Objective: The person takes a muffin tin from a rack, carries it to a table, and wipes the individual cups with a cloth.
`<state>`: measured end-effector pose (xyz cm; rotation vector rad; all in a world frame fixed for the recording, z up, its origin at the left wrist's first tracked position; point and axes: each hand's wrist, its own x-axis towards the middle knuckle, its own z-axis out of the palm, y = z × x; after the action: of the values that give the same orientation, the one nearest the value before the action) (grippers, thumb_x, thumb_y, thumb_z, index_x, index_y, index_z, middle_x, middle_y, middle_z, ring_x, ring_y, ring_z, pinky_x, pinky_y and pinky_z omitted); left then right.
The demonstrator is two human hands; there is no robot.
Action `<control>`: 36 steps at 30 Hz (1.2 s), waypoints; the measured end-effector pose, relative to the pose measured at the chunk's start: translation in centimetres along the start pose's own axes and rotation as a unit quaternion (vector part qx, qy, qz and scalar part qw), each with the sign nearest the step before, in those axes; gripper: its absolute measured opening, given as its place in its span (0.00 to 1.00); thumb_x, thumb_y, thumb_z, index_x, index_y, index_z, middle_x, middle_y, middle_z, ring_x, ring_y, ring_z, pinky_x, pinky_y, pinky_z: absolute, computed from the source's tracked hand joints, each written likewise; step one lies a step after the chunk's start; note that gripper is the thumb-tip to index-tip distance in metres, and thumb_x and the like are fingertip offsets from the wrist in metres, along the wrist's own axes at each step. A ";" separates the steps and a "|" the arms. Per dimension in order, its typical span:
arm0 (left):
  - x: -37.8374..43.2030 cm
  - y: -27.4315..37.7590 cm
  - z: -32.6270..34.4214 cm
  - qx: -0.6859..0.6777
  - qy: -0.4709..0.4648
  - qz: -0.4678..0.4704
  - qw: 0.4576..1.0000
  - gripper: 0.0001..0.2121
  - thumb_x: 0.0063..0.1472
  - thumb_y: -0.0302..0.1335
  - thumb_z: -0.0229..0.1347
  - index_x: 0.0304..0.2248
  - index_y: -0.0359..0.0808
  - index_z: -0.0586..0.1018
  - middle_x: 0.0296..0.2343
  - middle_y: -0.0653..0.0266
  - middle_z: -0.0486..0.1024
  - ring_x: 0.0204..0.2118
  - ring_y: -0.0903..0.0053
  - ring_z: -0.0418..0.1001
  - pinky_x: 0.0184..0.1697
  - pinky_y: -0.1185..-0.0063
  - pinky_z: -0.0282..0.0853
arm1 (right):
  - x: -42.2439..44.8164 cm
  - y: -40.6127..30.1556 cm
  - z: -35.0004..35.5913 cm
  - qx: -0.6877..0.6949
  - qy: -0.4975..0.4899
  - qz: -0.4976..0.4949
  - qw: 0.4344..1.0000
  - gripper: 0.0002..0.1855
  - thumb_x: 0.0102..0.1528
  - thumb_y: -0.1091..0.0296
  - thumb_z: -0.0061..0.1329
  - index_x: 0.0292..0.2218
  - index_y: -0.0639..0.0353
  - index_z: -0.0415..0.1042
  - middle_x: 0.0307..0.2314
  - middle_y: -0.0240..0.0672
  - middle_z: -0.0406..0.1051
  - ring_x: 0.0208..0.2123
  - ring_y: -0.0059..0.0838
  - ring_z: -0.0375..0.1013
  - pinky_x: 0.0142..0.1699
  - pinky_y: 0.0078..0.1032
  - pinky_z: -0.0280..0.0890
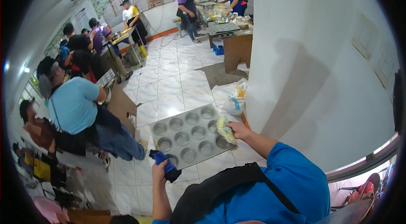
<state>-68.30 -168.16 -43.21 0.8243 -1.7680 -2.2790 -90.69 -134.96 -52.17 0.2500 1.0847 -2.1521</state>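
A metal muffin pan [187, 128] with several round cups is held up in front of me, above the tiled floor. My left hand [159, 171] grips its near left corner through a blue and black cloth [168, 165]. At the pan's right edge, my right hand [238, 129] is closed on a yellow and green cloth [225, 130], which folds over the rim and partly covers a cup. The cups look empty.
Close at left, a person in a light blue shirt [76, 103] stands at a brown table [122, 106]. More people gather around a tray table [127, 35] farther back. A white wall [285, 65] rises at right, with a plastic sack [234, 103] beside it. Two people stand at a loaded table [238, 49].
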 end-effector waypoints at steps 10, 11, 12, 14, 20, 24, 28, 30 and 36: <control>26.1 8.5 -0.4 -0.027 -0.047 0.017 0.998 0.12 0.49 0.23 0.51 0.35 0.30 0.69 0.28 0.64 0.70 0.28 0.77 0.70 0.33 0.80 0.67 | 16.7 -11.4 9.7 -0.186 -0.042 -0.020 0.981 0.17 0.49 0.68 0.43 0.40 0.65 0.62 0.30 0.35 0.68 0.29 0.25 0.69 0.35 0.23 0.65; 30.1 8.4 -0.1 -0.017 -0.077 0.022 0.997 0.12 0.50 0.24 0.51 0.35 0.30 0.69 0.27 0.65 0.70 0.26 0.79 0.69 0.31 0.81 0.65 | 18.2 -12.0 9.2 -0.184 -0.034 -0.016 0.982 0.17 0.49 0.68 0.43 0.40 0.65 0.62 0.30 0.35 0.68 0.29 0.25 0.69 0.35 0.23 0.65; 33.0 8.9 1.8 -0.005 -0.099 0.012 0.995 0.12 0.50 0.24 0.51 0.35 0.31 0.69 0.27 0.66 0.70 0.26 0.80 0.68 0.31 0.82 0.65 | 19.4 -13.1 7.8 -0.212 0.025 -0.060 0.975 0.17 0.49 0.68 0.44 0.40 0.65 0.62 0.30 0.35 0.68 0.29 0.25 0.69 0.35 0.23 0.65; 38.4 10.0 6.2 0.023 -0.130 0.009 0.991 0.11 0.51 0.26 0.51 0.35 0.31 0.70 0.26 0.67 0.70 0.25 0.82 0.67 0.30 0.83 0.64 | 21.0 -15.8 6.1 -0.206 0.097 -0.114 0.967 0.15 0.50 0.69 0.43 0.39 0.65 0.63 0.31 0.35 0.68 0.29 0.25 0.70 0.33 0.23 0.67; 52.9 12.6 18.5 0.237 -0.197 0.073 0.949 0.15 0.50 0.34 0.51 0.29 0.28 0.73 0.22 0.59 0.73 0.25 0.75 0.70 0.29 0.79 0.65 | 24.4 -23.2 2.5 -0.140 0.217 -0.122 0.958 0.15 0.51 0.71 0.41 0.41 0.65 0.62 0.30 0.35 0.68 0.29 0.24 0.70 0.32 0.21 0.67; 61.6 14.4 27.2 0.468 -0.204 0.204 0.835 0.18 0.51 0.38 0.48 0.31 0.28 0.73 0.25 0.51 0.73 0.28 0.64 0.71 0.32 0.73 0.63 | 29.9 -28.3 -1.7 -0.107 0.276 -0.151 0.943 0.14 0.51 0.72 0.40 0.41 0.64 0.62 0.30 0.36 0.68 0.29 0.25 0.70 0.33 0.22 0.67; 68.9 18.1 32.5 0.484 -0.219 0.205 0.822 0.19 0.49 0.41 0.49 0.28 0.29 0.74 0.23 0.48 0.72 0.29 0.58 0.71 0.33 0.71 0.63 | 37.1 -33.0 -4.9 -0.112 0.250 -0.167 0.947 0.15 0.50 0.71 0.43 0.39 0.67 0.63 0.30 0.37 0.68 0.30 0.25 0.69 0.35 0.24 0.65; 73.2 20.2 34.2 0.509 -0.191 0.196 0.816 0.19 0.49 0.41 0.49 0.27 0.29 0.74 0.23 0.48 0.72 0.29 0.58 0.71 0.32 0.71 0.63 | 41.2 -36.4 -3.2 -0.124 0.286 -0.187 0.931 0.14 0.49 0.71 0.44 0.38 0.67 0.65 0.30 0.36 0.68 0.29 0.24 0.69 0.34 0.23 0.64; 86.8 22.6 43.7 0.497 -0.242 0.288 0.782 0.18 0.51 0.38 0.48 0.27 0.27 0.74 0.23 0.46 0.72 0.28 0.55 0.70 0.32 0.68 0.62 | 50.4 -44.3 -7.3 -0.199 0.367 -0.238 0.877 0.13 0.49 0.69 0.44 0.37 0.64 0.67 0.27 0.33 0.69 0.26 0.22 0.69 0.33 0.21 0.64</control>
<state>-167.84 -174.92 -44.12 -0.3241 -2.9388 -1.0910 -158.14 -136.99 -51.88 0.7041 2.1855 -2.2145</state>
